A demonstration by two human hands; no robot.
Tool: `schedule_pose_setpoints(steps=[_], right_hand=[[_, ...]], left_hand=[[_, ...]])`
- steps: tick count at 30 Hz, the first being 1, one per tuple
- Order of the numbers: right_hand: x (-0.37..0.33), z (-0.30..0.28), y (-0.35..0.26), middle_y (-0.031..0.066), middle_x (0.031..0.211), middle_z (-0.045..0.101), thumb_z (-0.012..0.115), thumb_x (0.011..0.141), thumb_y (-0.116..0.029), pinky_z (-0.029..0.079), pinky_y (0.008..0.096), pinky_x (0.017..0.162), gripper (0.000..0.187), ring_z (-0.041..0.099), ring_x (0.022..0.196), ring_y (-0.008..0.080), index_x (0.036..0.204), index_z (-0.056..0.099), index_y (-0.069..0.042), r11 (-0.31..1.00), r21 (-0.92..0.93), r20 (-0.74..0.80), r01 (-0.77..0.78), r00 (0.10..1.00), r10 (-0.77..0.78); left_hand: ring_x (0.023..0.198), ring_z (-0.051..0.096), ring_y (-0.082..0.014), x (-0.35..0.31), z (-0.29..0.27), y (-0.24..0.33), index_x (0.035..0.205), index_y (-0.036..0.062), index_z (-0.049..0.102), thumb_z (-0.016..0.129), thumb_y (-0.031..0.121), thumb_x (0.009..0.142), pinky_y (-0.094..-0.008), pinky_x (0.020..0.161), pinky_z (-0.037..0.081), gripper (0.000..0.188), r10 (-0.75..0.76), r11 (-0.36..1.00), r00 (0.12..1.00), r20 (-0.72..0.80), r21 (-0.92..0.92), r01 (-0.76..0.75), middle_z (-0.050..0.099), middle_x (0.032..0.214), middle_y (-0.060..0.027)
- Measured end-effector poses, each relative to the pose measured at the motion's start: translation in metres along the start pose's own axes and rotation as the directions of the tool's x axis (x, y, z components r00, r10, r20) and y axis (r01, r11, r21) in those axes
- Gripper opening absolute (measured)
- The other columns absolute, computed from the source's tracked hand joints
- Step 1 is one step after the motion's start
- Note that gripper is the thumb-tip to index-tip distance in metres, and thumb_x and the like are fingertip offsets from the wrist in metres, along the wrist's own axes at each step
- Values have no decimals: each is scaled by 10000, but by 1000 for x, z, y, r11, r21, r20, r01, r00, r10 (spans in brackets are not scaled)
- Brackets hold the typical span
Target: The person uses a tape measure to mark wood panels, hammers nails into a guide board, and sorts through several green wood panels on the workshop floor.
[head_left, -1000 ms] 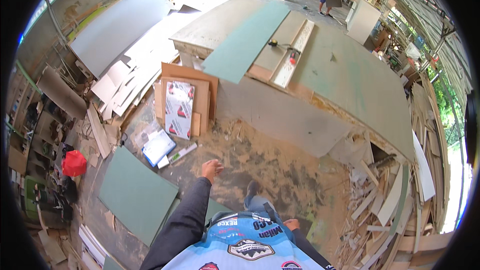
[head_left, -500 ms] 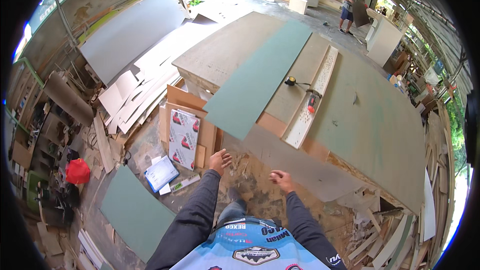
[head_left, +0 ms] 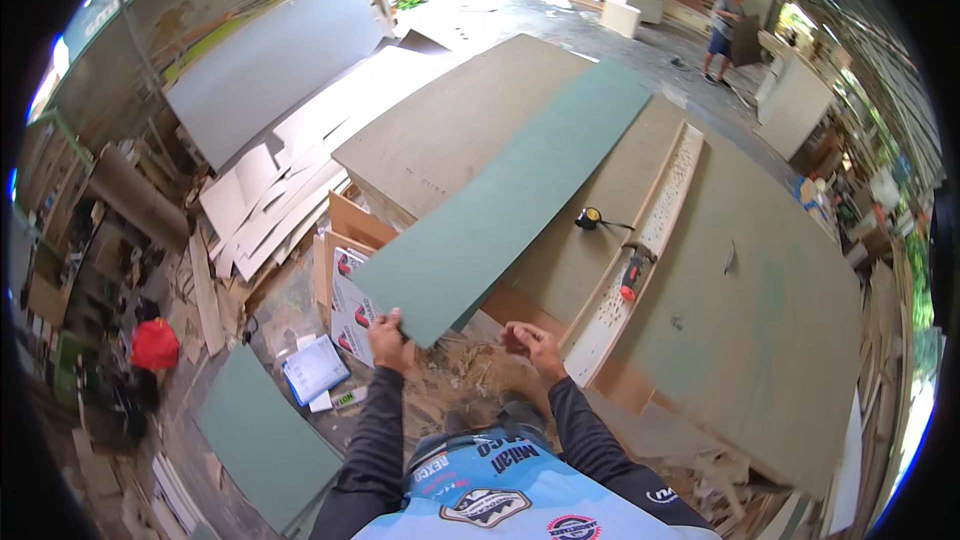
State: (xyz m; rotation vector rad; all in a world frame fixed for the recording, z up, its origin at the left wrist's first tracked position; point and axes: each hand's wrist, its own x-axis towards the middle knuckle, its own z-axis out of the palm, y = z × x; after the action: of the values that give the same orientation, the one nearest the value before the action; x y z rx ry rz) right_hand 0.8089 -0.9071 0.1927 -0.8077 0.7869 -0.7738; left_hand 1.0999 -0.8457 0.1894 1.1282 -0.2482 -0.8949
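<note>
A long green board [head_left: 500, 205] lies slantwise across the large worktable [head_left: 780, 280], its near end jutting past the table's front edge. My left hand [head_left: 387, 340] is closed on the near left corner of this board. To the right of the board's near end, my right hand [head_left: 535, 348] hovers by the table's front edge with its fingers loosely bent and nothing visible in them. Further up the table lies a yellow-and-black tape measure [head_left: 588, 218]. A red-and-black hand tool [head_left: 634, 272] rests in a long white, wood-edged tray [head_left: 672, 180].
Another green board [head_left: 265, 435] lies on the floor at left, near a clipboard with papers [head_left: 317, 370]. A patterned panel [head_left: 350, 312] leans below the table. Pale sheets [head_left: 285, 175] are heaped at far left. A person [head_left: 722, 30] stands at the far right.
My left hand has taken hold of the green board's corner. The board's near end has come toward me, further past the table edge. My right hand has moved closer to the table's edge.
</note>
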Motion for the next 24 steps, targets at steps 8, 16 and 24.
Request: schedule_pose_setpoints(steps=[8, 16, 24], right_hand=[[139, -19, -35, 148, 1408, 357, 528, 917, -452, 332, 411, 1044, 711, 388, 1258, 281, 1411, 269, -10, 863, 476, 111, -171, 985, 134], [137, -27, -25, 110, 1281, 549, 429, 984, -323, 373, 464, 1048, 432, 511, 1165, 298, 1278, 493, -13, 859, 442, 108, -258, 966, 235], [42, 67, -97, 116, 1240, 546, 553, 921, -340, 406, 400, 978, 434, 507, 1134, 254, 1210, 543, -16, 990, 83, 208, -117, 973, 98]], left_hand=[[769, 550, -100, -130, -61, 140, 869, 45, 572, 557, 113, 918, -251, 713, 461, 85, 286, 954, 846, -449, 217, -207, 578, 834, -3], [691, 386, -59, -332, -126, 100, 762, -35, 537, 579, 211, 922, -239, 623, 348, 296, 556, 782, 459, -692, 623, -9, 441, 703, 59], [663, 318, -69, -481, -128, -25, 750, -21, 462, 565, 257, 934, -251, 580, 306, 349, 432, 901, 118, -894, 422, -103, 363, 672, 55]])
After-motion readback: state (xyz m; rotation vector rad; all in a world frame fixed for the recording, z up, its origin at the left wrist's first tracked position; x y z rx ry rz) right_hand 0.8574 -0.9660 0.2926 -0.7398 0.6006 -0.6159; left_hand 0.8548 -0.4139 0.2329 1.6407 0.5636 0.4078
